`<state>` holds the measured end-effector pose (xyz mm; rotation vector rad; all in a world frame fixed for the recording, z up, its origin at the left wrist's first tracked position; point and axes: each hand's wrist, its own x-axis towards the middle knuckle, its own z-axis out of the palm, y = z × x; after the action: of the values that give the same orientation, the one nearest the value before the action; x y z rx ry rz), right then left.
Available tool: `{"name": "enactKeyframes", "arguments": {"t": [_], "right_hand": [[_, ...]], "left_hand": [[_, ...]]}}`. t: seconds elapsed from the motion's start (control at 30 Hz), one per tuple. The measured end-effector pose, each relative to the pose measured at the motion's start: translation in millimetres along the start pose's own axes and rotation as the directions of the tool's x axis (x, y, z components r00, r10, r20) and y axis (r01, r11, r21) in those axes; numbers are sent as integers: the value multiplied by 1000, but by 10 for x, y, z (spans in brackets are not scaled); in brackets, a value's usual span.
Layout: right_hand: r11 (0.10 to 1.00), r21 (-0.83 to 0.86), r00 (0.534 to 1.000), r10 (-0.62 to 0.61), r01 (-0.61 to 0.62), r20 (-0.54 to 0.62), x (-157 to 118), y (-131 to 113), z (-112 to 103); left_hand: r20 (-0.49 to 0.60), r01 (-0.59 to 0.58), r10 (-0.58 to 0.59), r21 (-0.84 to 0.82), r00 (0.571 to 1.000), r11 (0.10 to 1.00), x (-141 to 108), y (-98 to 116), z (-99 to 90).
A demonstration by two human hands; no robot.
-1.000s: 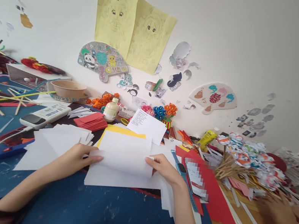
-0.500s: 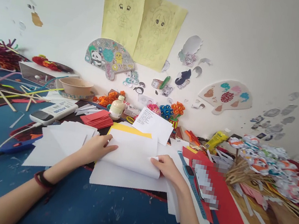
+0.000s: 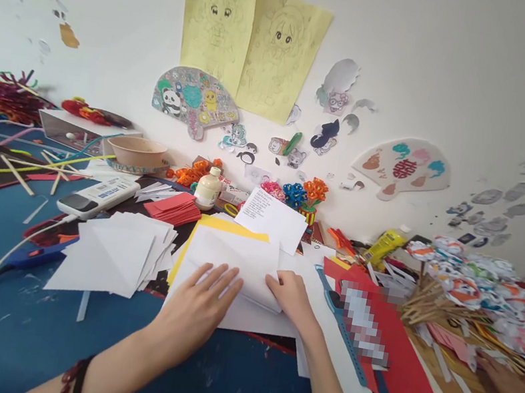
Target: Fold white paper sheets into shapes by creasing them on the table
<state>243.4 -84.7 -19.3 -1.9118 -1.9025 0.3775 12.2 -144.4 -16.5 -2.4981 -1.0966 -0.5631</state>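
A white sheet of paper (image 3: pixel 237 253), partly folded over on itself, lies in front of me on more white paper and a yellow sheet (image 3: pixel 231 226). My left hand (image 3: pixel 200 304) rests flat on the folded part, fingers spread, palm down. At the right edge of the fold, my right hand (image 3: pixel 292 300) pinches the sheet between thumb and curled fingers. To the left is a pile of white squares (image 3: pixel 105 253). Behind it sits a stack of red paper (image 3: pixel 173 208). A handwritten card (image 3: pixel 282 227) leans beyond the yellow sheet.
A glue bottle (image 3: pixel 208 188) and a bowl (image 3: pixel 135 152) stand near the wall. A white power strip (image 3: pixel 98 196) trails its cable on the left. To the right lie a blue watch (image 3: pixel 337 318), red sheets (image 3: pixel 409 358) and paper flowers (image 3: pixel 472 277). Another person's hand (image 3: pixel 507 389) is at far right.
My left hand has let go of the sheet's upper left side and moved down and right, flattening onto the fold. The raised curl is lower. My right hand keeps its place.
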Motion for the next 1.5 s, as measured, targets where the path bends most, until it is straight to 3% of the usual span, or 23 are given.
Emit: {"name": "enactKeyframes", "arguments": {"t": [0.13,0.2,0.27,0.33,0.37,0.47,0.53,0.63,0.83,1.0,1.27,1.5], "right_hand": [[999,-54,999,4,-5,-32,-7,-15,4],[998,-68,1000,0,-2,-26,-4,-13,4],[998,-68,1000,-7,6,-14,0,-7,-2],[998,-54,1000,-12,12,-3,1,-2,-12],[999,-44,1000,-14,14,2,1,0,-19],[1000,-9,1000,-21,21,13,-1,5,-37],[1000,9,999,-29,29,16,0,12,-46],[999,22,999,-43,43,25,6,27,-50],[997,36,997,-72,71,22,19,51,-43],[996,32,996,-83,82,27,32,67,-39],[994,64,994,-92,89,50,27,91,-52],[981,148,988,-135,123,77,33,104,-95]], "left_hand": [[51,20,-16,-74,999,997,-13,68,134],[46,63,-58,-101,997,993,-22,-48,126],[22,176,-174,-118,984,977,-50,-229,77],[3,357,-360,-139,933,924,-96,-431,14],[4,460,-465,-156,885,874,-124,-524,-15],[123,564,-557,-311,822,765,-199,-723,-84],[169,550,-533,-416,829,724,-226,-776,-113],[138,514,-520,-492,843,703,-229,-781,-138],[182,575,-583,-546,792,610,-223,-763,-156],[232,585,-571,-574,787,573,-251,-764,-177],[258,543,-492,-568,831,618,-297,-810,-190],[175,413,-377,-486,910,770,-338,-809,-185]]}}
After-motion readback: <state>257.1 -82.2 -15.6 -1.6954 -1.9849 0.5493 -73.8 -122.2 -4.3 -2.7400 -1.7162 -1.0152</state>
